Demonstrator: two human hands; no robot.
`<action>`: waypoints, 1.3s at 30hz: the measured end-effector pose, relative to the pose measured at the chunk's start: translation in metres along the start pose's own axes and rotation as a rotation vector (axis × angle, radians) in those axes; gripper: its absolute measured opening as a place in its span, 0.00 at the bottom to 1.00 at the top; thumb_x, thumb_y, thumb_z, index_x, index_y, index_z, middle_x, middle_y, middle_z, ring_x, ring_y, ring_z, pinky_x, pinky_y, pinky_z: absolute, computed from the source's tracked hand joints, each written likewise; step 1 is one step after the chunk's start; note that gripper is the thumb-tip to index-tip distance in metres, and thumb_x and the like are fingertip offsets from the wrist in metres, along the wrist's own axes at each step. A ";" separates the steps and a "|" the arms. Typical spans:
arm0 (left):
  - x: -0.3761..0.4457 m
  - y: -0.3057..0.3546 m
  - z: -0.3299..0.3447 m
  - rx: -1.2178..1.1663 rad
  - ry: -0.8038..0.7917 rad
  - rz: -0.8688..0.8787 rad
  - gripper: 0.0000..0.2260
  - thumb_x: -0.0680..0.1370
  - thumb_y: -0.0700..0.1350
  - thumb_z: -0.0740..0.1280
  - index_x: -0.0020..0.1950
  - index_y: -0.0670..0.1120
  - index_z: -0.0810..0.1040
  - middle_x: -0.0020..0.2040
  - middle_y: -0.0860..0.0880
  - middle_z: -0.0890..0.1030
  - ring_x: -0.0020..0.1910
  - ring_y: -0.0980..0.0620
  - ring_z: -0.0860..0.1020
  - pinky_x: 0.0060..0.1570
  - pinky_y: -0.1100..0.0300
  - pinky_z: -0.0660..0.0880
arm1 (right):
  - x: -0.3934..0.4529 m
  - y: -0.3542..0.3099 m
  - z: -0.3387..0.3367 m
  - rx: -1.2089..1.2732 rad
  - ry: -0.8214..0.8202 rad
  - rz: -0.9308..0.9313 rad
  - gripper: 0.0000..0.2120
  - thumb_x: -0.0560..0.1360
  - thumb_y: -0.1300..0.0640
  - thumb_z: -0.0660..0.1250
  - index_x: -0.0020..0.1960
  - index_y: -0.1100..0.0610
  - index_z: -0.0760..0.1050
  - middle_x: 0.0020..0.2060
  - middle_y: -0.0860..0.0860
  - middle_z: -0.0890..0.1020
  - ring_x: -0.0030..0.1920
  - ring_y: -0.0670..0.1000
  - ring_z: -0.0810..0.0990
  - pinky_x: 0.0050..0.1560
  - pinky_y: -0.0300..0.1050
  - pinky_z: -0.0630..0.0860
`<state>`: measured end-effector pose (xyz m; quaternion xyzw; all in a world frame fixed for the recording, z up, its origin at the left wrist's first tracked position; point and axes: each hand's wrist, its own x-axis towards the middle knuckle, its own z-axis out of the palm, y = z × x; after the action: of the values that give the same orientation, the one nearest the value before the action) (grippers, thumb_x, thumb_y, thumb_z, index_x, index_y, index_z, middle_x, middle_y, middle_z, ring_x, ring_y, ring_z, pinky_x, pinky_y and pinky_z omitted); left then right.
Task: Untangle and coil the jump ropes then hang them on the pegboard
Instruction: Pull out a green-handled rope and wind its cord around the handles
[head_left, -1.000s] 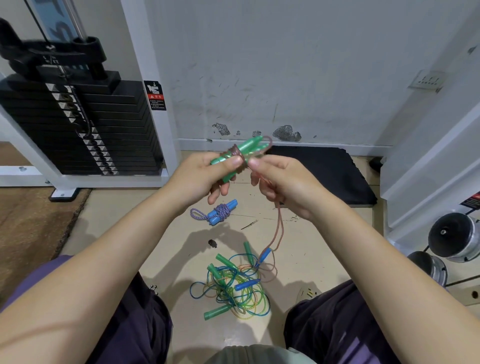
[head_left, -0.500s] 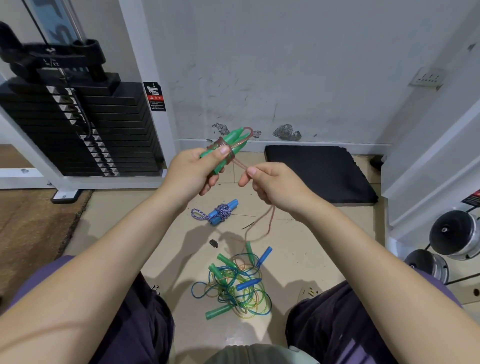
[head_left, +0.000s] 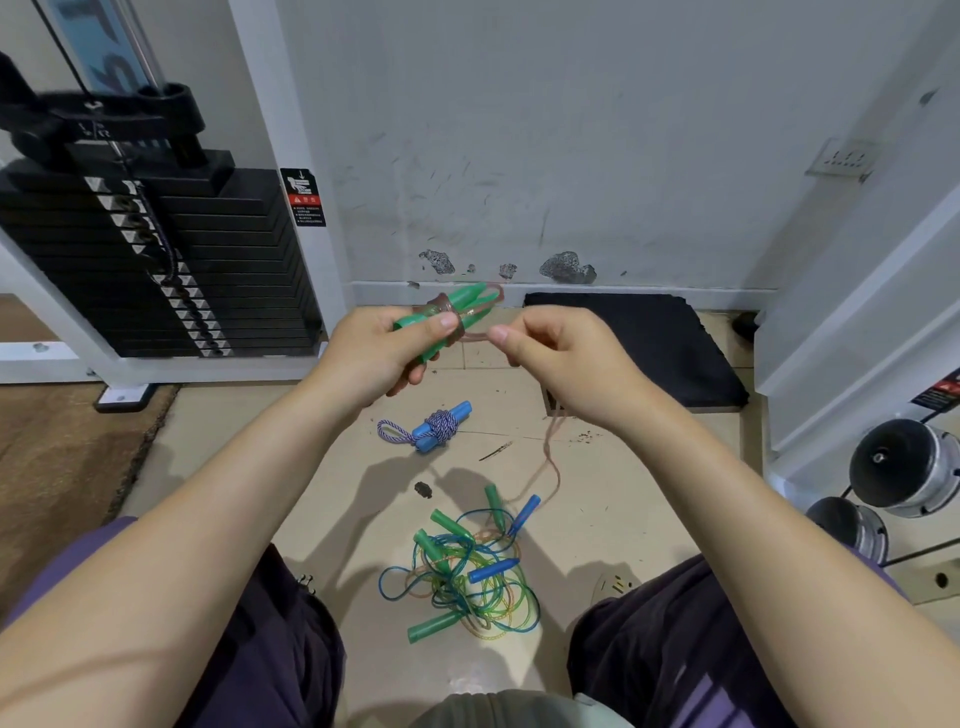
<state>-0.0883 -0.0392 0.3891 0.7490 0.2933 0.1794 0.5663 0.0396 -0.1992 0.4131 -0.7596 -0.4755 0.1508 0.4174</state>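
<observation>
While a tangle of ropes lies on the floor nearest, the left hand grips two green handles; the right hand pinches their pink cord.

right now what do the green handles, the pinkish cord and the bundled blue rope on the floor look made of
Green handles: likely smooth moulded plastic, uniform colour with a slight sheen. Pinkish cord: probably clear-tinted vinyl tubing, translucent and glossy. Bundled blue rope: cord looks like braided fabric, matte and speckled purple-white; its handles seem to be plastic.
</observation>
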 end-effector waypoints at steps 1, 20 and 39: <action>0.000 0.000 -0.003 0.039 -0.061 -0.019 0.18 0.75 0.58 0.71 0.39 0.44 0.81 0.24 0.49 0.74 0.26 0.51 0.67 0.26 0.64 0.62 | 0.000 -0.001 -0.002 0.017 0.028 -0.014 0.16 0.78 0.50 0.68 0.34 0.57 0.73 0.26 0.44 0.68 0.29 0.42 0.64 0.31 0.38 0.63; -0.013 0.005 -0.004 0.209 -0.630 -0.010 0.16 0.75 0.59 0.70 0.41 0.46 0.80 0.39 0.44 0.85 0.27 0.50 0.75 0.24 0.66 0.64 | -0.002 0.006 0.017 -0.044 0.153 -0.147 0.10 0.77 0.56 0.69 0.38 0.57 0.75 0.27 0.45 0.73 0.31 0.44 0.69 0.33 0.35 0.65; -0.012 0.001 -0.005 0.160 -0.483 0.107 0.13 0.75 0.53 0.72 0.42 0.44 0.80 0.33 0.47 0.83 0.24 0.50 0.75 0.34 0.63 0.73 | 0.004 0.013 0.015 0.462 0.019 0.039 0.05 0.76 0.57 0.72 0.43 0.59 0.80 0.35 0.51 0.81 0.35 0.48 0.78 0.36 0.41 0.76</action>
<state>-0.1000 -0.0435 0.3925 0.8269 0.1228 0.0010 0.5488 0.0398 -0.1911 0.3944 -0.6543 -0.4094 0.2564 0.5819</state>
